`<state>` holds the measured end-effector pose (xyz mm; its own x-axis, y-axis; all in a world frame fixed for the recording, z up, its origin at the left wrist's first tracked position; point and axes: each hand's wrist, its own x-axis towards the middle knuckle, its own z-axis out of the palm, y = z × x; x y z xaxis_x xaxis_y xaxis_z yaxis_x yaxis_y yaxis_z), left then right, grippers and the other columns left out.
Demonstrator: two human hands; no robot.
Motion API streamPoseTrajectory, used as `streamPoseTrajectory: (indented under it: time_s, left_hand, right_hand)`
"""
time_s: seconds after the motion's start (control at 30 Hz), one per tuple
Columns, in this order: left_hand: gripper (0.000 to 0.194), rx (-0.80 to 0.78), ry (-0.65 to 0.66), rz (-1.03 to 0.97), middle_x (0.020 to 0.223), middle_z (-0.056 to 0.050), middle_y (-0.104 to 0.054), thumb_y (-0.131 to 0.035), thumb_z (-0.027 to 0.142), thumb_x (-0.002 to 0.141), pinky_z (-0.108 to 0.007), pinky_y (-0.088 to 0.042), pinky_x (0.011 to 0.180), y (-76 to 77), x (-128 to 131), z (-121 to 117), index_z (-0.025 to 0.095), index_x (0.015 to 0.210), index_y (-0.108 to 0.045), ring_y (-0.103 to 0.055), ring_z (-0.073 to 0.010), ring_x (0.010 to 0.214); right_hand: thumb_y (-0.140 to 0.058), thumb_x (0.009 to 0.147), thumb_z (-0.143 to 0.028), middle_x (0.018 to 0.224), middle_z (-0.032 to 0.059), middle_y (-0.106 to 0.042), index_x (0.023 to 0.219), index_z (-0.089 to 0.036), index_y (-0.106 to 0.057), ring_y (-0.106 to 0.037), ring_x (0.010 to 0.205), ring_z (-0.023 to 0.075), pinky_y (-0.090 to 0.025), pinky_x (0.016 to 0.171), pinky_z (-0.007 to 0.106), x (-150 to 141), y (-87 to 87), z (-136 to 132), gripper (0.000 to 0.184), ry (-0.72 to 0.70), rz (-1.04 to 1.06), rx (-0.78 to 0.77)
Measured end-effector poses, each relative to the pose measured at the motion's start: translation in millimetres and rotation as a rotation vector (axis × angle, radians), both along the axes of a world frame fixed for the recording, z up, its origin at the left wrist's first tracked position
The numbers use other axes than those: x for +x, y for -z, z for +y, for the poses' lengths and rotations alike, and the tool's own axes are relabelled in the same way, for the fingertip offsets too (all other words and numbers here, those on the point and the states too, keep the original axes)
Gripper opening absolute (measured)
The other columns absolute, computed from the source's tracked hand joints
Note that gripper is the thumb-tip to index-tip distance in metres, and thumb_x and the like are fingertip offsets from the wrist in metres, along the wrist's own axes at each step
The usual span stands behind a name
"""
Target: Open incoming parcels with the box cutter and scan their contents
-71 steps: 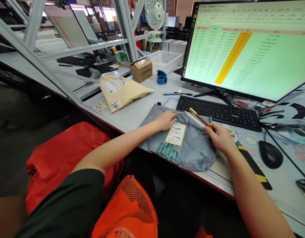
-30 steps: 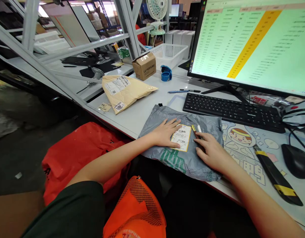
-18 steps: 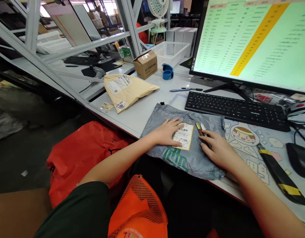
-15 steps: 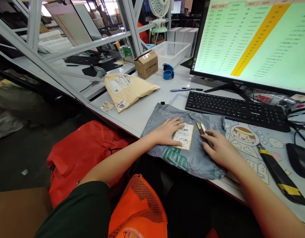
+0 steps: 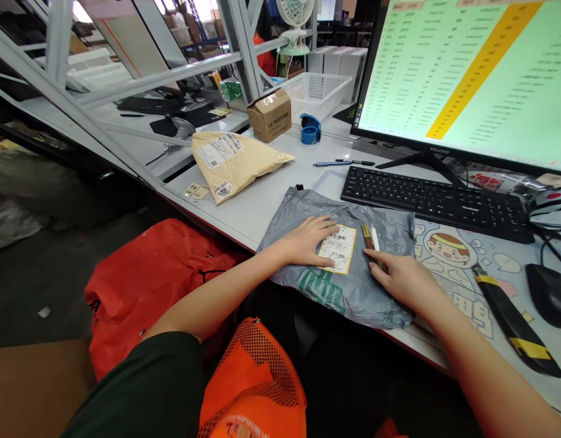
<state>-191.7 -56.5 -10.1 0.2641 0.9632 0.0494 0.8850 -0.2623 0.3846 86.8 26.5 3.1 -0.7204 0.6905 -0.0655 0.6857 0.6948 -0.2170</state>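
Observation:
A grey plastic mailer bag [image 5: 353,298] with green print lies at the desk's front edge. It carries a yellow-edged shipping label [image 5: 337,248]. My left hand [image 5: 305,240] rests flat on the bag, fingers spread, just left of the label. My right hand [image 5: 401,280] lies palm down on the bag to the right of the label. Its fingers are curled over two pens [image 5: 368,235], one brown with a gold tip and one white. The pen tips stick out past my fingertips.
Behind the bag sit a black keyboard [image 5: 435,201] and a large monitor [image 5: 467,79]. A mouse [image 5: 551,295] and a black-and-yellow cutter [image 5: 512,331] lie at right. A yellow padded envelope [image 5: 234,161], cardboard box [image 5: 270,115] and blue tape dispenser [image 5: 310,129] stand further left. Orange bags [image 5: 147,280] are below the desk.
My right hand, which held the pens raised over the bag, has come down flat onto it. Since then it slid back slightly, showing more of the pens. The left hand stays put.

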Motion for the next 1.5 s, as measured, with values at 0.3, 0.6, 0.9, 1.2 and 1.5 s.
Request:
streamPoseTrajectory:
  time_s: [0.3,0.6,0.9,1.2,1.5]
  left_hand:
    - [0.096,0.021,0.004,-0.006,0.165,-0.013,-0.037,-0.077,0.065,0.078,-0.057,-0.02,0.128,1.2,-0.5,0.4,0.02,0.157,-0.043,-0.023,-0.036,0.157]
    - [0.095,0.048,0.012,-0.027,0.163,-0.013,-0.04,-0.077,0.065,0.078,-0.055,-0.021,0.128,3.6,-1.0,0.2,0.022,0.156,-0.045,-0.026,-0.0361,0.156]
    - [0.094,0.056,0.021,-0.027,0.163,-0.013,-0.041,-0.079,0.064,0.077,-0.055,-0.021,0.128,2.9,-1.1,0.2,0.021,0.155,-0.047,-0.027,-0.036,0.156]
    - [0.094,0.068,0.025,-0.035,0.161,-0.014,-0.044,-0.081,0.062,0.076,-0.052,-0.022,0.128,-0.3,0.5,-0.4,0.019,0.153,-0.049,-0.029,-0.0357,0.155]
    - [0.089,0.104,0.056,-0.071,0.159,-0.016,-0.046,-0.083,0.058,0.075,-0.058,-0.024,0.126,2.3,-1.0,0.5,0.02,0.15,-0.053,-0.031,-0.0389,0.153]
  right_hand:
    - [-0.042,0.086,-0.013,0.088,0.0054,-0.074,0.093,-0.021,-0.073,-0.07,0.085,0.0196,-0.056,0.082,0.033,-2.1,-4.2,-3.2,0.032,-0.307,0.429,-0.263]
    - [-0.049,0.093,-0.018,0.128,0.0112,-0.064,0.107,-0.023,-0.073,-0.065,0.116,0.0253,-0.055,0.098,0.041,-0.9,6.8,-1.9,0.028,-0.299,0.478,-0.086]
    - [-0.049,0.095,-0.025,0.102,0.008,-0.071,0.128,-0.021,-0.067,-0.068,0.092,0.023,-0.054,0.087,0.038,1.1,7.8,-0.5,0.038,-0.266,0.313,-0.16]
    - [-0.048,0.095,-0.017,0.106,0.0077,-0.067,0.127,-0.024,-0.069,-0.067,0.099,0.0223,-0.054,0.091,0.036,-1.6,11.4,-3.7,0.039,-0.324,0.319,-0.158]
    - [-0.053,0.102,-0.031,0.098,0.0094,-0.067,0.127,-0.02,-0.07,-0.068,0.089,0.0242,-0.056,0.079,0.037,-5.7,12.3,-2.2,0.032,-0.313,0.285,-0.055]
